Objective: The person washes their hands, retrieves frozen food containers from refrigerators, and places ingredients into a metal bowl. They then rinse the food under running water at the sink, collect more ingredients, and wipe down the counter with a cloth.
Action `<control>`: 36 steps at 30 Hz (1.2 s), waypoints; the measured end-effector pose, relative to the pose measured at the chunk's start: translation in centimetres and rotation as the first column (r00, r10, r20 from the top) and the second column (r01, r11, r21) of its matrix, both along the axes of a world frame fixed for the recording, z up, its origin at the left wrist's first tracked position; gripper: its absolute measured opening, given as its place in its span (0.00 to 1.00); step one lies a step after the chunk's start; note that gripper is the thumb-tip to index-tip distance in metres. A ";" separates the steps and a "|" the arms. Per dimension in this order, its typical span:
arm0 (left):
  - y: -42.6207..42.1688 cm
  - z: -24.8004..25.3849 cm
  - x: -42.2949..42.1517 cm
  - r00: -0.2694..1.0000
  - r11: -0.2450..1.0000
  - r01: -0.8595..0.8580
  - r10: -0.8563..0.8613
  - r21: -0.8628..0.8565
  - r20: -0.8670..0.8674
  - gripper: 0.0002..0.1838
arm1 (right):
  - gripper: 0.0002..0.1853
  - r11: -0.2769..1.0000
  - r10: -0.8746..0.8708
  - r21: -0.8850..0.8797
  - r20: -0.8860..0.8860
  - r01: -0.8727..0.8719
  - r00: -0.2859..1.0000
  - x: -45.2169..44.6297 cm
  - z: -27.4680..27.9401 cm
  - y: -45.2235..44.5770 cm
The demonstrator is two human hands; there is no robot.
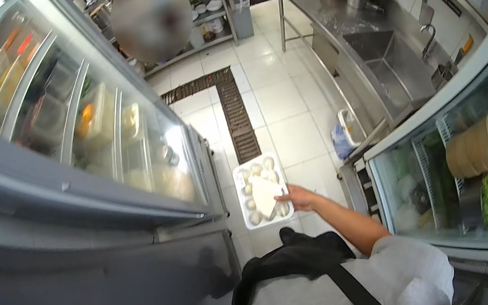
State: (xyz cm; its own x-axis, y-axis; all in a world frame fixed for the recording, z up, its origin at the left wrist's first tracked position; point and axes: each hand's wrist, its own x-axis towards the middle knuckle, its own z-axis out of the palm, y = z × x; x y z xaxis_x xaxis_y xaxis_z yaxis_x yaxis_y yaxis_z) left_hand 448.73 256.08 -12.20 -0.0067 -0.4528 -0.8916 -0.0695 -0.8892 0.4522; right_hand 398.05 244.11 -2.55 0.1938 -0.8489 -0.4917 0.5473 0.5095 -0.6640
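My right hand reaches out in front of my body and grips the right edge of a white tray. The thumb lies on top, and the other fingers are mostly hidden under the rim. Several pale round pieces sit in rows in the tray; I cannot tell what they are. A white sheet, like paper or a label, covers the middle of them, close to my thumb. My left hand is out of view.
Glass-door fridges with food containers stand at left and right. A steel sink counter runs along the right wall. A floor drain grate crosses the tiles ahead. Another person, blurred, is at the back near shelves.
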 end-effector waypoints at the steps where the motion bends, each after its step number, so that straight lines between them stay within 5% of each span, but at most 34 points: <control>1: -1.9 -1.1 -1.5 1.000 0.999 -0.009 0.009 0.032 -0.018 0.22 | 0.36 0.999 -0.013 0.044 0.004 0.013 1.000 -0.7 -0.4 -0.7; 9: -24.9 -9.6 -13.0 0.986 0.977 0.021 0.015 0.213 -0.167 0.24 | 0.26 0.987 -0.159 -0.047 -0.102 0.155 0.982 -13.9 0.0 -18.0; 11: -36.7 -11.5 -17.7 0.946 0.947 0.321 -0.320 0.006 -0.058 0.26 | 0.28 0.980 -0.184 -0.092 -0.109 0.174 0.977 -18.3 0.9 -24.2; 13: -49.0 -16.0 -24.3 0.867 0.750 0.481 -0.485 -0.454 0.117 0.26 | 0.27 0.952 -0.292 -0.138 -0.128 0.274 0.948 -22.8 1.8 -29.6; 14: -53.3 -15.2 -28.7 0.940 0.788 0.340 -0.308 -0.513 0.149 0.25 | 0.27 0.951 -0.294 -0.139 -0.132 0.276 0.947 -25.0 2.1 -32.0; 15: -58.0 -11.4 -32.9 0.923 0.811 0.385 -0.345 -0.441 0.171 0.24 | 0.26 0.910 -0.404 -0.170 -0.149 0.379 0.902 -27.3 2.1 -34.3; 17: -68.0 -8.5 -38.8 0.790 0.649 0.571 -0.601 -0.502 0.122 0.25 | 0.26 0.846 -0.531 -0.166 -0.181 0.507 0.828 -31.8 2.3 -37.6; 19: -76.9 -11.0 -44.2 0.766 0.485 0.586 -0.592 -0.649 0.250 0.30 | 0.27 0.800 -0.600 -0.127 -0.196 0.587 0.775 -36.5 1.8 -40.1; 21: -81.3 -0.7 -50.0 0.793 0.545 0.590 -0.530 -0.596 0.300 0.28 | 0.29 0.737 -0.672 -0.083 -0.196 0.671 0.714 -40.7 -1.1 -41.3; 23: -87.7 0.1 -54.1 0.810 0.534 0.530 -0.549 -0.659 0.206 0.28 | 0.26 0.646 -0.743 0.028 -0.206 0.763 0.636 -42.6 -1.1 -42.2; 24: -89.6 3.4 -55.8 0.829 0.636 0.511 -0.542 -0.578 0.137 0.29 | 0.25 0.597 -0.780 0.067 -0.186 0.800 0.598 -44.3 -3.2 -42.4; 28: -99.8 0.6 -59.8 0.851 0.553 0.495 -0.466 -0.670 0.244 0.38 | 0.21 0.601 -0.783 0.191 -0.054 0.776 0.620 -51.8 -14.3 -43.9; 31: -105.2 0.1 -60.2 0.832 0.539 0.551 -0.406 -0.637 0.377 0.40 | 0.22 0.538 -0.777 0.338 -0.155 0.772 0.610 -54.5 -14.6 -50.5; 36: -108.4 -5.6 -54.9 0.581 0.681 0.712 -0.436 -0.170 0.687 0.51 | 0.23 0.624 -0.684 0.368 -0.171 0.689 0.710 -62.6 -15.6 -70.8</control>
State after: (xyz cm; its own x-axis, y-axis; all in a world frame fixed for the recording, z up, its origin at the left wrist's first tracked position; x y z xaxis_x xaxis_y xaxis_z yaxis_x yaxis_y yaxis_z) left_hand 393.85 147.65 -17.75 0.0252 -0.8300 -0.5572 -0.8516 -0.3098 0.4229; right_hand 335.44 173.33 -18.18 -0.3762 -0.4756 -0.7951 0.8362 0.1952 -0.5125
